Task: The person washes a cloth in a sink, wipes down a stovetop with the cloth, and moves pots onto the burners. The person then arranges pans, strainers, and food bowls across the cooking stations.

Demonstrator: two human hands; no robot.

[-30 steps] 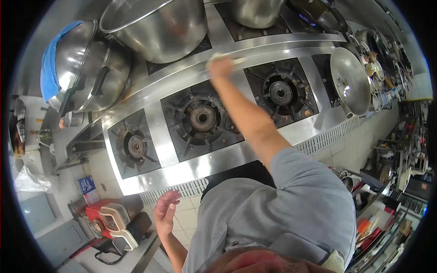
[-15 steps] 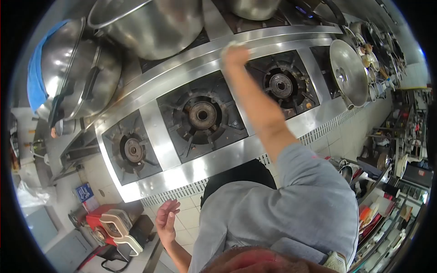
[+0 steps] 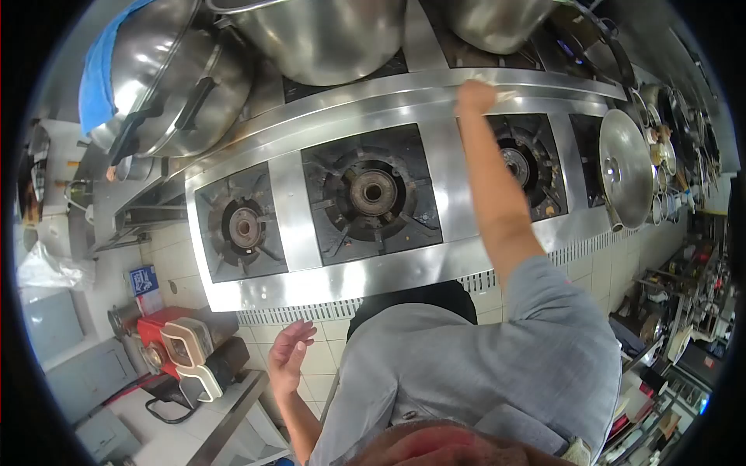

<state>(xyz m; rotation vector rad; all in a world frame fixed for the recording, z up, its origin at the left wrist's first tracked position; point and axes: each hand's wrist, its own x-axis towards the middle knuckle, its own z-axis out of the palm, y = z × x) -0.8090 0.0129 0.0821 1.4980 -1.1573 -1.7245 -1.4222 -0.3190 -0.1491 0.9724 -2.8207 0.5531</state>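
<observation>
While the right hand [image 3: 475, 99] works a pale, soft-looking cloth [image 3: 507, 96] along a stainless-steel stove [image 3: 365, 277], the left hand [image 3: 287, 359] hangs free

Over the last second, the right hand has moved rightward along the shiny back ledge [image 3: 373, 102], from beside the round black middle burner [image 3: 373, 193] to behind the black right burner [image 3: 546, 167], so the cloth has passed over more metal. Blur hides the right fingers on the cloth, which lies on the ledge; whether they clamp it cannot be told. The left fingers, loosely curved and apart, hold nothing, off the stove's front edge. A large silver steel pot [image 3: 330, 39] rises behind; rightward, the ledge leaves room toward a wide grey metal wok [image 3: 631, 147].
</observation>
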